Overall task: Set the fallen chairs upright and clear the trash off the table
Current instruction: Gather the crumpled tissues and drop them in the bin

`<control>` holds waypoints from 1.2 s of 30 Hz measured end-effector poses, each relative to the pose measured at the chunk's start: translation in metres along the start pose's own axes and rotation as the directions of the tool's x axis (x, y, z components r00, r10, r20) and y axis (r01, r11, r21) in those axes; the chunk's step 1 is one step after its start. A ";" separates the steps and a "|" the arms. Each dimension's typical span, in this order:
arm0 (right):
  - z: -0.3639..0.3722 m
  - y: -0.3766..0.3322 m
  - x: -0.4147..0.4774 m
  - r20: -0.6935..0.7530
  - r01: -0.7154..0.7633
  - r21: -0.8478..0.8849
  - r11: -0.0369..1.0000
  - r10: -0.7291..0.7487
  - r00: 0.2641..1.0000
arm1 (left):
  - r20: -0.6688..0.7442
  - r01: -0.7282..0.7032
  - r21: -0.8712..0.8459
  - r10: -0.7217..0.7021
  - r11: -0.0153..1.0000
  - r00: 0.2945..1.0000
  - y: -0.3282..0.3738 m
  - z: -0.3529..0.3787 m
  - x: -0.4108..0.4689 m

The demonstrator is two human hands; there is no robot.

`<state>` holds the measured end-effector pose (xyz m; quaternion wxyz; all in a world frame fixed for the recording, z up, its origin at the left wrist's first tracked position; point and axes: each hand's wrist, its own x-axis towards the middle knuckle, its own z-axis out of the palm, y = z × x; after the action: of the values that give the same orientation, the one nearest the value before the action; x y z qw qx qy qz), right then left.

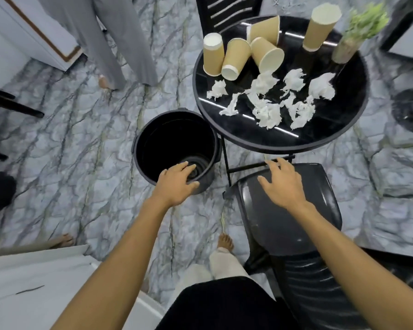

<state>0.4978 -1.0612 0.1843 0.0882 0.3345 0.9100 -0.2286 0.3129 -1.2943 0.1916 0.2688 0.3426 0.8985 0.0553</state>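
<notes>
Both grips are spread and hold nothing: the left hand (177,184) hovers over the near rim of the black bin (177,148), whose inside looks dark and bare, and the right hand (281,184) reaches above the seat of the black chair (289,210) standing upright close to the round desk (272,136). On the desk lie crumpled tissues (267,113), tan paper cups (234,59), some tipped over, and a green plant (358,32).

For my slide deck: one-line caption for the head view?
Open hands hover over bin and chair beside littered table.
</notes>
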 end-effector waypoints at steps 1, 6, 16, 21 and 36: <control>-0.003 0.001 0.007 -0.019 -0.021 0.019 1.000 0.021 1.000 | -0.021 -0.024 0.010 0.024 1.000 0.999 0.004 -0.007 0.013; -0.019 0.003 0.040 -0.123 -0.103 0.112 0.988 0.116 0.986 | -0.099 -0.144 0.037 0.147 0.989 0.984 0.025 -0.035 0.077; -0.044 0.007 0.113 -0.302 -0.229 0.221 0.948 0.290 0.908 | -0.254 -0.279 0.024 0.276 0.960 0.927 0.048 -0.072 0.197; -0.043 0.010 0.148 -0.331 -0.269 0.291 0.918 0.360 0.872 | -0.295 -0.332 -0.031 0.308 0.943 0.904 0.053 -0.077 0.238; -0.010 0.000 0.202 -0.359 -0.074 0.459 0.885 0.261 0.896 | -0.141 -0.525 -0.301 0.507 0.796 0.850 0.083 -0.051 0.290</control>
<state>0.3440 -0.9415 0.1292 -0.1619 0.4652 0.8006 -0.3412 0.1549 -1.0399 0.1298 0.2726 0.5229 0.7560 0.2842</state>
